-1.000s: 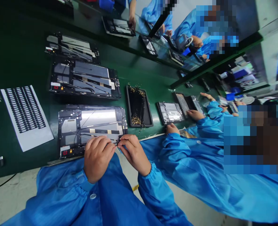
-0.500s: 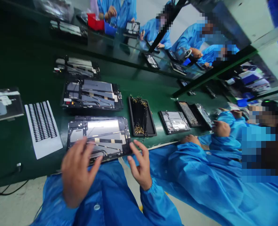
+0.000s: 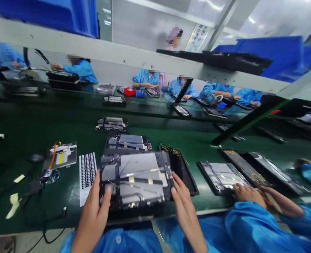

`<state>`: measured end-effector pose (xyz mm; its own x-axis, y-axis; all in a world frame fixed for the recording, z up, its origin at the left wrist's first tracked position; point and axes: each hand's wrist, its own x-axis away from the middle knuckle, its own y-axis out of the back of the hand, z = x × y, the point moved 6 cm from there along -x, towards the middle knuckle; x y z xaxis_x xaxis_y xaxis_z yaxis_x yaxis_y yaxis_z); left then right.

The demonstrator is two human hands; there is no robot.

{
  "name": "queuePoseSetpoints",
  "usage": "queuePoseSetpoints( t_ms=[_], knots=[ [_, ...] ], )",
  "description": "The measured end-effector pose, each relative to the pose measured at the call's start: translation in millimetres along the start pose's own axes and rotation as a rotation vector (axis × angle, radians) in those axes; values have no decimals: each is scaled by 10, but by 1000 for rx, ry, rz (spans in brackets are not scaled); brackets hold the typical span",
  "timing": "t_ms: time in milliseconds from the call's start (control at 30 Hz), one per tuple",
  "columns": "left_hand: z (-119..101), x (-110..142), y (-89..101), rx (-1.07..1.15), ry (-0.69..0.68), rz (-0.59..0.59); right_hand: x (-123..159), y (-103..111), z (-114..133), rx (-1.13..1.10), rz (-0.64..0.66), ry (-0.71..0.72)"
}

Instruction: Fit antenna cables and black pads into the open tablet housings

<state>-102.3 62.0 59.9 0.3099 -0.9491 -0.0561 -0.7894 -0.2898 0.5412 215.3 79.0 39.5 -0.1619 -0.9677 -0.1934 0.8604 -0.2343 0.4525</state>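
Observation:
Between my two hands is an opened tablet (image 3: 139, 175), its grey battery panels, black cables and gold tape facing up. My left hand (image 3: 94, 207) grips its left edge, thumb on the top face. At its right edge, my right hand (image 3: 185, 207) clasps the side with the fingers along it. The tablet is tilted towards me and covers part of another opened tablet (image 3: 129, 140) behind it. Just beyond my right hand lies a black tray (image 3: 189, 179) with small gold-tipped cables inside. A white sheet (image 3: 85, 195) with rows of black strips lies left of my left hand.
Another opened tablet (image 3: 113, 123) lies farther back. At left are a part with an orange flex cable (image 3: 55, 151), tape scraps and a black cable (image 3: 46, 228). A co-worker's hand (image 3: 249, 193) rests by a tablet (image 3: 221, 175) on the right. A dark post (image 3: 250, 121) rises behind.
My hands, apart and loosely over the front tablet before, have closed on its two side edges and raised it off the bench. My view has tilted up and swung left.

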Motion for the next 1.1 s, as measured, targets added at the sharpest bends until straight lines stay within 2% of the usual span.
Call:
queuePoseSetpoints(
  t_ms=[67,167,233,300,467,600,700,767,833,900,933,967,1000,1100],
  knots=[
    [-153,-516,-7,-17,-53,13,-506,-107,116,-21,-8,72],
    [-230,-1273,-142,-86,-81,40,-1173,-424,81,-49,16,99],
    [-214,-1619,-235,-115,-90,34,-1443,-621,-18,-47,14,103],
    [-168,-1813,-302,-148,-101,27,-1573,-753,-123,-35,8,104],
    [-34,-1897,-295,-199,-150,47,-1599,-802,-238,20,9,114],
    [33,-1780,-256,-209,-256,185,-1511,-789,-257,43,39,118],
    [49,-1675,-212,-230,-296,212,-1436,-747,-289,59,119,137],
    [34,-1651,-176,-230,-297,227,-1481,-665,-279,115,220,139],
    [3,-1724,-114,-203,-296,251,-1671,-581,-156,194,338,145],
    [7,-1966,22,-157,-236,202,-2018,-588,142,237,410,174],
    [31,-2150,114,-141,-188,145,-2240,-646,361,215,399,206],
    [72,-2364,210,-133,-133,75,-2472,-780,561,198,416,182],
    [122,-2592,298,-139,-84,5,-2697,-996,713,188,482,76],
    [347,-3238,476,-191,54,-158,-3246,-1840,1130,203,639,-86]
  ],
)
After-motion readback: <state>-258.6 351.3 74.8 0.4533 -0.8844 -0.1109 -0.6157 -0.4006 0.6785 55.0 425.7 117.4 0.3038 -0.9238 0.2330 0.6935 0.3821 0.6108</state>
